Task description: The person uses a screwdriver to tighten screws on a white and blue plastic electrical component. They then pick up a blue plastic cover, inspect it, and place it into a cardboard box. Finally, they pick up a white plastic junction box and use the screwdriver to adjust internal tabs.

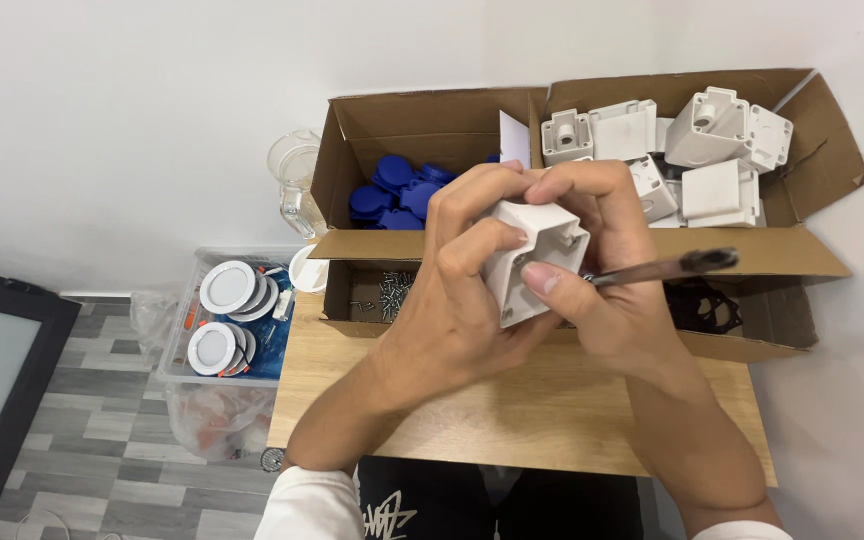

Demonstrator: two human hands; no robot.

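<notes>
1. Cardboard box (752,255): large, flaps open, divided into compartments, directly beyond both hands on the wooden table (552,420).
2. Clear plastic bin (177,372): on the floor, well to the left of the left hand, holding round white light fittings (229,287).
3. White plastic housings (712,130): heaped in the far right compartment, beyond the right hand.
4. Blue plastic caps (392,200): piled in the far left compartment, beyond the left hand.
5. Left hand (452,320): closed around the left side of the white square housing (537,255), fingers curled over its top edge.
6. Right hand (617,290): clamped on the same housing from the right, thumb across its open face, also gripping a thin dark-handled screwdriver (667,267) pointing right.
7. White square housing: held between both hands, above the table's far edge.
8. Screws (392,292): small, loose in the near compartment, just beyond the left hand.
</notes>
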